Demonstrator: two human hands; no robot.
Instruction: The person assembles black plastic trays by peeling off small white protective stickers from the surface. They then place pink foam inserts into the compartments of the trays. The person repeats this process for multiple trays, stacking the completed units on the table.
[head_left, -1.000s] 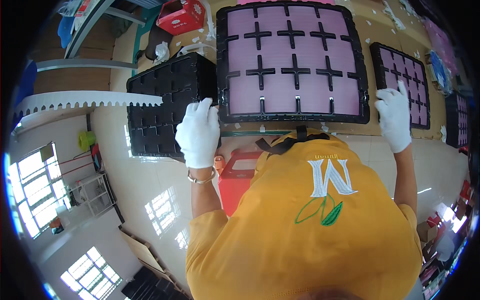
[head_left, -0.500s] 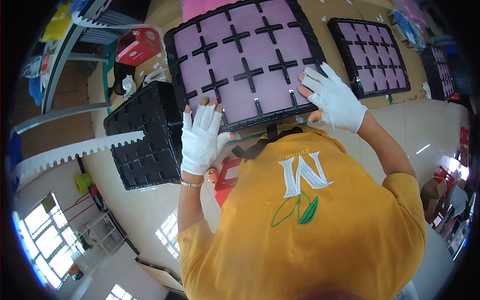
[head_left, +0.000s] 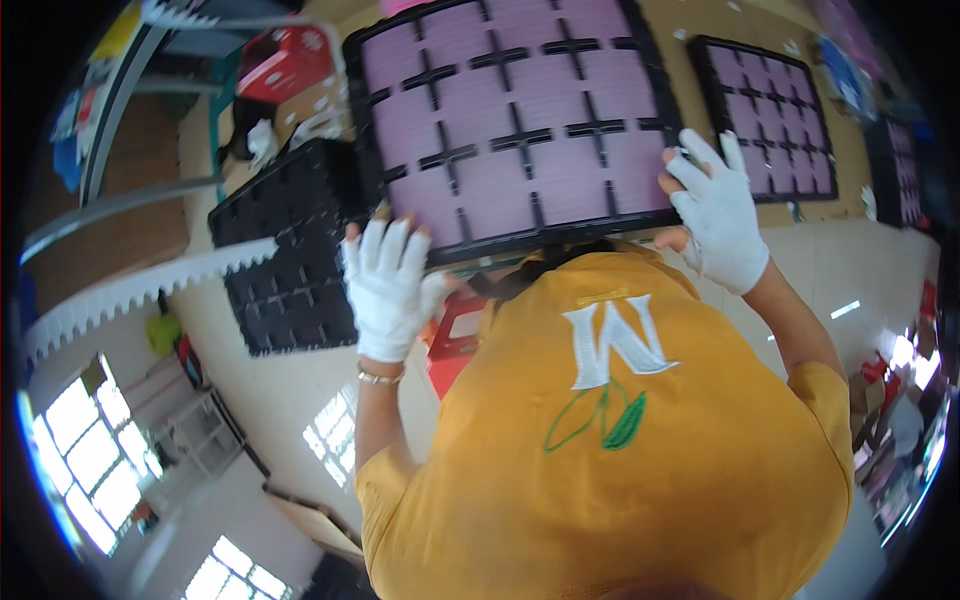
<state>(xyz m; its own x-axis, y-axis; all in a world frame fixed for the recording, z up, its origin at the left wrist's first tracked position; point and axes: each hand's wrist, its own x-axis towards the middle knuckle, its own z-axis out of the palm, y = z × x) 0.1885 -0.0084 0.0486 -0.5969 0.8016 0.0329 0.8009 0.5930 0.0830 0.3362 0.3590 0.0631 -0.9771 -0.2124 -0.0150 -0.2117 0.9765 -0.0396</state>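
A large black tray [head_left: 560, 236] with pink sheet in it and rows of black crosses lies in front of me. My left hand [head_left: 388, 300], in a white glove with bare fingertips, is open at the near left corner, its fingertips by the rim. My right hand [head_left: 715, 215], gloved the same way, is open with fingers spread at the near right corner. Its fingertips are beside the right rim; whether they touch it I cannot tell.
Left of the tray stands a stack of black trays [head_left: 290, 230]. A red box [head_left: 285, 62] is behind it, and a white toothed strip [head_left: 150, 290] juts in from the left. Another pink-filled tray [head_left: 709, 110] lies to the right on the brown tabletop [head_left: 690, 20].
My right hand has moved off the tray's near right corner, outward and toward me, its fingers more upright. The tray sits slightly farther right in the picture. My left hand stays by its corner.
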